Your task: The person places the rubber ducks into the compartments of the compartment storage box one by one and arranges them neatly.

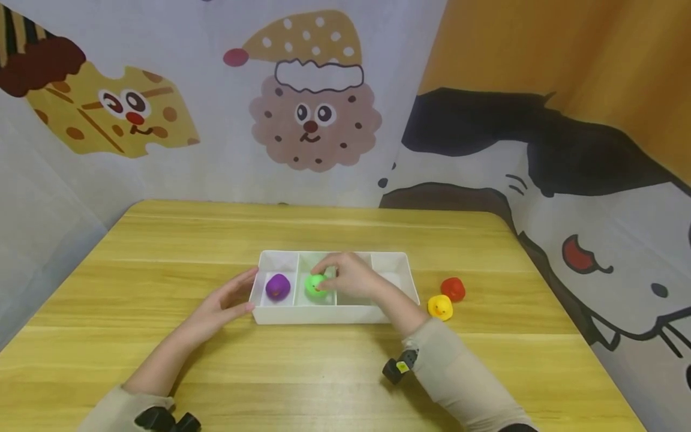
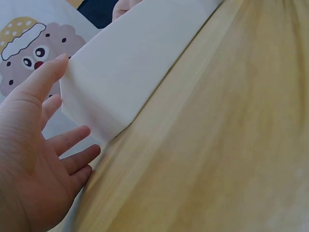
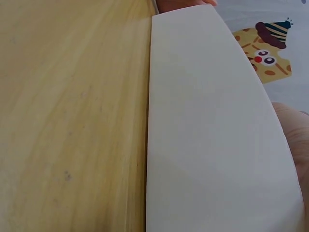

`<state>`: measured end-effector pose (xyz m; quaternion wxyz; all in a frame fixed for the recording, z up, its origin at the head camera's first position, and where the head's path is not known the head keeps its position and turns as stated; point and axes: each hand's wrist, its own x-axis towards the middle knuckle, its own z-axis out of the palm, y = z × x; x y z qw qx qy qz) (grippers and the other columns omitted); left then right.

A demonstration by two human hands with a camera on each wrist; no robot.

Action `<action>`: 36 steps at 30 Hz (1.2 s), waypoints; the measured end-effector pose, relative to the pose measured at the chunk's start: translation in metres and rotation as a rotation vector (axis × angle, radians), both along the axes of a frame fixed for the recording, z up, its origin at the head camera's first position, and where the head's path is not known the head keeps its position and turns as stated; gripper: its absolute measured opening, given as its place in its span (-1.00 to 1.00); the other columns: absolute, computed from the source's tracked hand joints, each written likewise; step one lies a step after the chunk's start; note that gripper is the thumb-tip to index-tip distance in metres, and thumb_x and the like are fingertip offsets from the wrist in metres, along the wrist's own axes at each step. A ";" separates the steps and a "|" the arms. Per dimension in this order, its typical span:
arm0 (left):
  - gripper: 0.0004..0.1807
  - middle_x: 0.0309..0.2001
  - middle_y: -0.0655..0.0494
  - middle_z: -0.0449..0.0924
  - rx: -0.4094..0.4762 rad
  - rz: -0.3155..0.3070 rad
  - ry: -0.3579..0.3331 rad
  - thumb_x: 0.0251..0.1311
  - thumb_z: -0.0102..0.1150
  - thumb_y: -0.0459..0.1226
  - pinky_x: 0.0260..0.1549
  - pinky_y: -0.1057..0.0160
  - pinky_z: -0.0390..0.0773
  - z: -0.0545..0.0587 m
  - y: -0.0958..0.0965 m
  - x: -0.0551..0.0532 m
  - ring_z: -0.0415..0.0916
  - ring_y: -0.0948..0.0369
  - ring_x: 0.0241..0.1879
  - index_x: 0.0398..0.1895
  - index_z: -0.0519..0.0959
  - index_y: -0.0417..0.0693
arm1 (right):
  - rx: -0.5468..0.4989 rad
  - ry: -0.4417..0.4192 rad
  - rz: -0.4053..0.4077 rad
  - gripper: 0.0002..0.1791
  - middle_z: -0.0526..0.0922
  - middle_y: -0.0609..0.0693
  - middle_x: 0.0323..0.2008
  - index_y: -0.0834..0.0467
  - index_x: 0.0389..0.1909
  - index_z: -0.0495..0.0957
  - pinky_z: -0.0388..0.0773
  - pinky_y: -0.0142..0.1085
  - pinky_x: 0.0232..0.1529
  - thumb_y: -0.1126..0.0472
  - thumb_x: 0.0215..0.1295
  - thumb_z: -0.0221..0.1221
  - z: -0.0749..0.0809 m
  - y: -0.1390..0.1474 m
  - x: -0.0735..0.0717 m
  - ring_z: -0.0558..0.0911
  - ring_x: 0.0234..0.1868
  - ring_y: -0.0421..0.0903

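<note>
A long white divided tray [image 1: 324,315] stands on the wooden table. In its leftmost compartment sits a purple rubber duck [image 1: 278,287]. A green rubber duck [image 1: 315,286] is in the compartment beside it, and my right hand [image 1: 351,276] reaches over the tray and pinches this duck between thumb and fingers. At the tray's left end, my left hand [image 1: 218,305] is spread with relaxed fingers, thumb tip near the front corner. The left wrist view shows that hand [image 2: 38,150] beside the tray's outer wall [image 2: 125,63]. In the right wrist view the tray wall [image 3: 212,121] hides the right fingers.
Right of the tray, a red rubber duck [image 1: 453,289] and a yellow rubber duck [image 1: 440,307] lie close together on the table [image 1: 324,372]. A curtain with cartoon prints [image 1: 216,180] hangs behind the table's far edge.
</note>
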<state>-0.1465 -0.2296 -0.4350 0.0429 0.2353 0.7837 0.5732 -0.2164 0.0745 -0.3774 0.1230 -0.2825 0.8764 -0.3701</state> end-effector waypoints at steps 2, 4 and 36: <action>-0.31 0.37 -0.27 0.17 -0.002 0.002 0.002 0.34 0.06 -0.39 0.16 -0.14 0.24 0.000 0.000 0.000 0.23 -0.19 0.26 0.49 0.07 -0.13 | 0.014 0.004 -0.004 -0.69 0.63 -0.20 -0.05 -0.01 -0.08 0.67 0.46 -0.23 -0.02 0.17 0.10 0.38 -0.001 -0.001 -0.001 0.53 0.00 -0.16; -0.31 0.37 -0.27 0.17 -0.005 0.002 0.004 0.34 0.06 -0.39 0.15 -0.22 0.21 0.001 0.000 0.000 0.23 -0.19 0.25 0.49 0.06 -0.11 | 0.027 0.009 -0.008 -0.68 0.63 -0.20 -0.05 0.00 -0.08 0.67 0.45 -0.20 0.01 0.17 0.10 0.38 -0.002 -0.002 -0.002 0.52 0.02 -0.16; -0.31 0.37 -0.26 0.18 -0.004 0.005 0.003 0.33 0.07 -0.39 0.19 -0.07 0.22 0.000 0.000 0.001 0.22 -0.18 0.27 0.48 0.07 -0.13 | 0.098 -0.025 -0.063 -0.70 0.62 -0.28 -0.25 -0.03 -0.15 0.67 0.40 -0.09 0.08 0.13 0.04 0.41 0.002 -0.006 0.000 0.54 -0.06 -0.15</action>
